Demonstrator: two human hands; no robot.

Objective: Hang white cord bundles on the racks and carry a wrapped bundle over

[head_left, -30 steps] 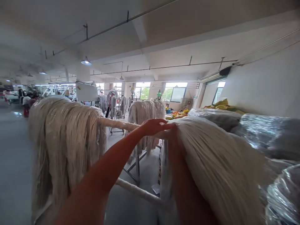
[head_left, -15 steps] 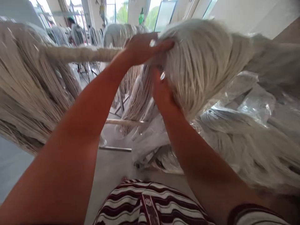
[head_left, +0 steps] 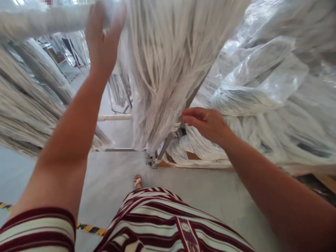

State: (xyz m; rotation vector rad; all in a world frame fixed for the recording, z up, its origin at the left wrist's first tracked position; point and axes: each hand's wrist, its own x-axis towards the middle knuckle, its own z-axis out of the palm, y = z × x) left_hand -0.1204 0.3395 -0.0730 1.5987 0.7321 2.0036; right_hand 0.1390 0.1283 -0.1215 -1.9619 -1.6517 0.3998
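Inspector: Head view, the sole one examined. Where was the material?

Worker: The bundle of pale strands hung directly before me, to the right of the visible padded bar. Its lower ends tapered inward; its top lay outside the view.

Inspector: Condition of the hands?

Worker: My left hand was up at the padded bar, thumb spread from the fingers toward the strands. Blur hid whether it gripped. My right hand was lower, fingertips drawn near each other just beside the bundle's right edge, by a slanting metal leg. Whether they pinched anything, I could not tell. Plastic-wrapped hanks lay beyond it.

Inspector: Step in hand?

Worker: In my judgement, tending the hanging bundle: left hand high to steady, right hand at the side.

Inspector: And the next move?

Worker: I judged that it called for a light right hand, keeping strands off the leg.
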